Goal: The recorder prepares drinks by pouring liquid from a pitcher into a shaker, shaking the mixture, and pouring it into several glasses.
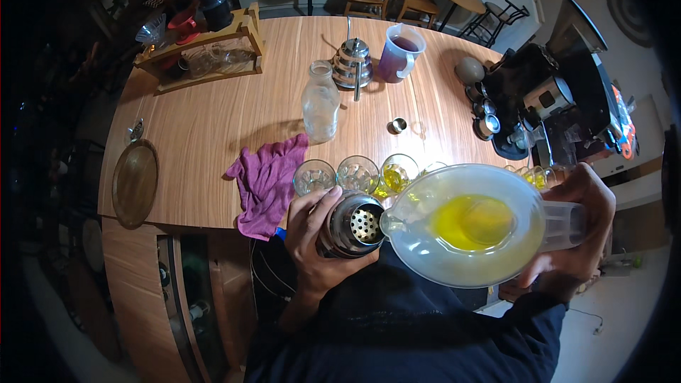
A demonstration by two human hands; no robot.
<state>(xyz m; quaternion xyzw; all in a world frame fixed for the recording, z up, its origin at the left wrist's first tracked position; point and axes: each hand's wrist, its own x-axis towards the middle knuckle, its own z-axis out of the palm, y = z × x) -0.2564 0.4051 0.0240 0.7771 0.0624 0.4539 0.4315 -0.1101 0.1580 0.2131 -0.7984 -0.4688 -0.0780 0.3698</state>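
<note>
My left hand [306, 245] is wrapped round a metal cocktail shaker [342, 234], whose perforated strainer top [366, 226] faces up. In my right hand [583, 252] is the handle of a large translucent plastic pitcher [418, 259] with yellow liquid [461, 223] inside. The pitcher leans left, its spout close beside the strainer. Whether any liquid is flowing, I cannot tell. Just beyond the shaker stands a row of glasses, including a left glass [314, 179], a middle glass [357, 174] and a glass with some yellow liquid [399, 173]. The pitcher hides part of the row.
A crumpled purple cloth [268, 177] lies left of the glasses. Behind them stand a glass bottle [320, 106], a gooseneck kettle [352, 67], a jug of purple liquid [401, 57] and a small metal cup [398, 125]. Black equipment [546, 92] occupies the right side, a wooden tray [135, 183] the left.
</note>
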